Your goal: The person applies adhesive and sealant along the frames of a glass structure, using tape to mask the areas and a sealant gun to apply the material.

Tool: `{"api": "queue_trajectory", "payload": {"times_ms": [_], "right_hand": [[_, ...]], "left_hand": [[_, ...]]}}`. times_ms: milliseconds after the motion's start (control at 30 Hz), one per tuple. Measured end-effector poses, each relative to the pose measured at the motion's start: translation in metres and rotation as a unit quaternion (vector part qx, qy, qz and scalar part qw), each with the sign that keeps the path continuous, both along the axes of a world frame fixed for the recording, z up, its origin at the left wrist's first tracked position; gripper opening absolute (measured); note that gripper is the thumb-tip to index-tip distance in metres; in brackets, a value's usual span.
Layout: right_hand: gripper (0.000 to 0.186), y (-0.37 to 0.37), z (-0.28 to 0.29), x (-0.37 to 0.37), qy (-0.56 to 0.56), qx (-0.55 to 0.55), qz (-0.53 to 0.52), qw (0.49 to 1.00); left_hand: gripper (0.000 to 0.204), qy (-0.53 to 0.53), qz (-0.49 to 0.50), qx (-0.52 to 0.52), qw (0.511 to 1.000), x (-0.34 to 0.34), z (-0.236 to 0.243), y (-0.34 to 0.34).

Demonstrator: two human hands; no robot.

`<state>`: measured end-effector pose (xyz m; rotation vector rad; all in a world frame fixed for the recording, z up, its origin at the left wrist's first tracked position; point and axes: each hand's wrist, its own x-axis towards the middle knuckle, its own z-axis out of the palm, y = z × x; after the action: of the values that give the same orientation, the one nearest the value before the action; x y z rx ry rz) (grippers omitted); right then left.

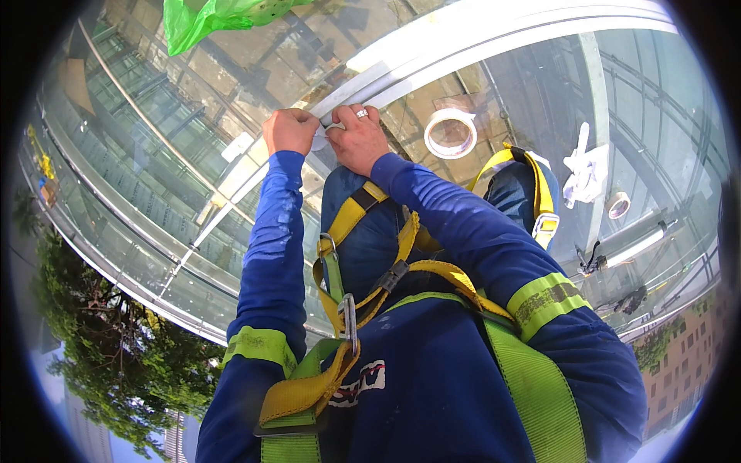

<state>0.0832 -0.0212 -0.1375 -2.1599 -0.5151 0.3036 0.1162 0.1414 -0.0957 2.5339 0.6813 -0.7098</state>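
At the near end of a white frame strip, my two hands work close together over glass panels. My left hand (289,131) is closed in a pinch on a small white piece of tape (319,141). My right hand (359,139), with a ring on one finger, has its fingers curled against the same tape beside the frame joint (351,92). The fingertips partly hide the tape. To the right of my right hand, a wide roll of white tape (451,133) lies flat on the glass.
Farther right lie a crumpled white cloth (585,176), a smaller tape roll (618,205) and a long tubular tool (634,247). A green plastic bag (224,17) sits at the far left. Yellow harness straps (356,214) cross my legs. Trees (116,332) show beyond the glass edge.
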Motion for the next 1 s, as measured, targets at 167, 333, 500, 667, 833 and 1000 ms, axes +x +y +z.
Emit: {"api": "queue_trajectory", "payload": {"times_ms": [167,333,500,667,833,1000], "right_hand": [[0.009,-0.001,0.002,0.0,0.013,-0.001,0.009,1.0],[0.011,-0.004,0.003,0.001,0.027,0.007,0.017,0.999],[0.021,-0.004,0.005,0.003,0.038,0.008,0.03,0.999],[0.039,-0.003,0.008,0.004,0.036,-0.034,0.022,0.999],[0.041,0.001,0.014,0.005,0.036,-0.05,0.026,0.998],[0.037,-0.002,0.008,0.003,0.031,-0.045,0.032,0.998]], "left_hand": [[0.023,-0.004,0.031,0.014,0.999,-0.002,-0.001,-0.005],[0.031,-0.038,0.02,0.05,0.998,-0.007,0.0,-0.014],[0.03,-0.063,0.071,0.081,0.992,-0.006,-0.007,-0.004],[0.028,-0.005,0.1,0.02,0.995,-0.001,0.003,0.007],[0.028,0.007,0.032,0.021,0.999,-0.003,-0.002,0.01],[0.025,0.034,0.039,0.014,0.999,0.001,-0.006,0.007]]}}
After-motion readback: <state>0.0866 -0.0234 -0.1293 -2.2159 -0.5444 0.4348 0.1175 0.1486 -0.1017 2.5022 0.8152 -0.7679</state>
